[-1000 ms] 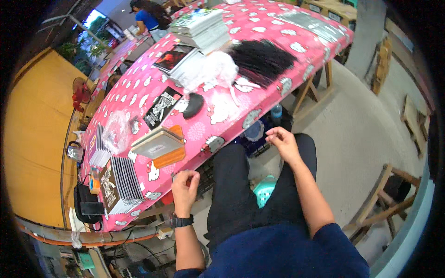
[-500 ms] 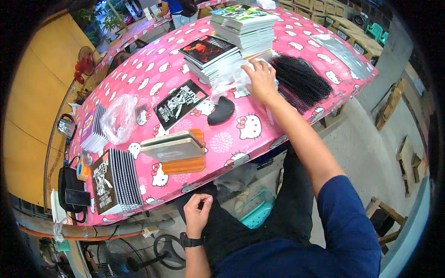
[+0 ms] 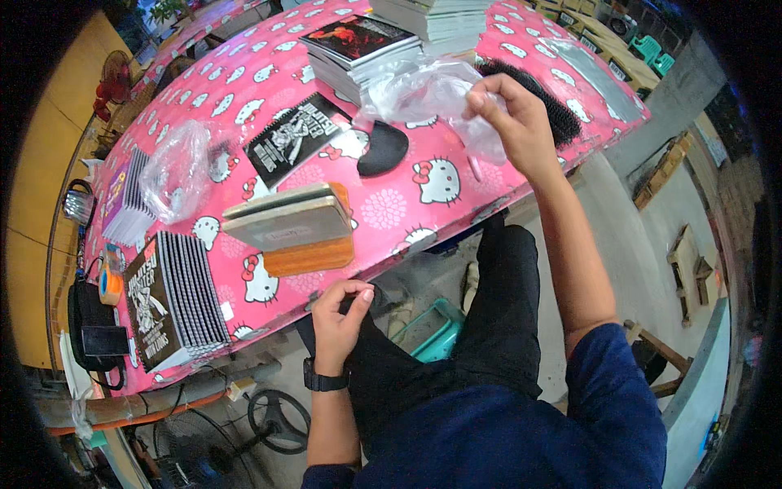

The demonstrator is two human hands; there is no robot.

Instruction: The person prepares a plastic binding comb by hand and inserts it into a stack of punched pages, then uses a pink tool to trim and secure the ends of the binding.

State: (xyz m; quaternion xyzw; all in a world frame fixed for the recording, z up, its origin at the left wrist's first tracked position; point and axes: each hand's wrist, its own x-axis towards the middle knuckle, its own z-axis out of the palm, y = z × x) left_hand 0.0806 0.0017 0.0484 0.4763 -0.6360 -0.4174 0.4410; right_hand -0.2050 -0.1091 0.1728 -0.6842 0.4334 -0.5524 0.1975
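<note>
My right hand [image 3: 515,122] pinches the edge of a crumpled clear plastic bag [image 3: 423,91] and holds it above the table, beside a stack of books [image 3: 350,41]. My left hand [image 3: 342,322], a black watch on its wrist, hovers over my lap near the table edge; its fingers are curled with nothing visible in them. A black spiral-bound book [image 3: 295,140] lies flat on the table. Near it are a black rounded piece [image 3: 383,149] and a grey slab-like block [image 3: 281,224] on an orange-brown board [image 3: 311,259]. Black spiral coils [image 3: 558,106] lie behind my right hand.
A pink patterned cloth [image 3: 383,210] covers the table. Spiral-bound books [image 3: 183,297] are stacked at the left, near another clear plastic bag [image 3: 175,175], an orange tape roll [image 3: 110,285] and a black pouch [image 3: 90,314]. A teal plastic stool [image 3: 436,334] stands below.
My right hand has drawn back toward me, lifting and spreading the plastic bag off the coils and book stack. The view has shifted; my left hand remains curled near my lap.
</note>
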